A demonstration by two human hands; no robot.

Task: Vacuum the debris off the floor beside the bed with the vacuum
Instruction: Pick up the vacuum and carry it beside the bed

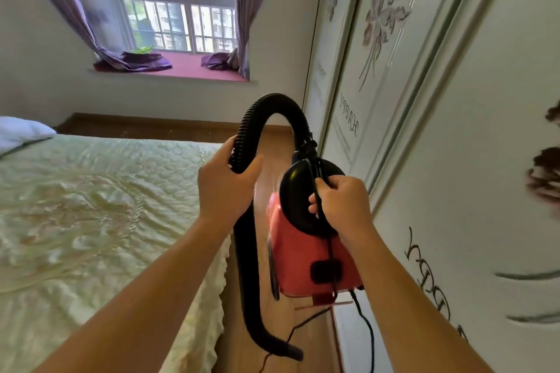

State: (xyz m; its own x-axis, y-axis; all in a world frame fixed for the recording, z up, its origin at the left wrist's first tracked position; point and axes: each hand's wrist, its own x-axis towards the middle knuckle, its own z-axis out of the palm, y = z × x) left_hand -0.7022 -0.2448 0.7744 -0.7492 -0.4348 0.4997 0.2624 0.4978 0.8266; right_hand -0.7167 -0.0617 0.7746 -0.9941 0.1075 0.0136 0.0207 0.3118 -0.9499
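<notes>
Working with both hands, apart and each clamped on its own part: gripping the ribbed black hose (pixel 242 142) with the left hand (pixel 225 183), fingers curled round it just below the top of its arch; clutching a thin black strap (pixel 317 172) with the right hand (pixel 344 204), fist closed on it over the black end cap. Carrying the red vacuum (pixel 306 257) by that strap, hanging above the floor (pixel 231 327) in the narrow lane between the bed (pixel 91 221) and the wardrobe (pixel 454 145). Trailing the hose down past the left wrist to the nozzle (pixel 292 353), lying low near the boards, not showing clearly whether touching them.

Judging the step as getting into position, not cleaning yet. For doing it well, probably: lowering the body onto the boards or steadying it close, sliding the left hand down the hose toward the nozzle for finer aim, then sweeping slowly along the bed's edge. Looking for debris and making none out on the visible strip of wood.

Minding the power cord (pixel 366 330) looping down behind the body into the lane, likely catching underfoot or under the nozzle. Watching the scalloped bedspread edge (pixel 222 275) overhanging the lane, easily drawn into the suction. Steering the hanging body clear of the painted wardrobe doors, just beside the right hand. Leaving alone the pillow (pixel 21 130), the window (pixel 178 0) and the purple curtains (pixel 75 9), all well apart from the work.
</notes>
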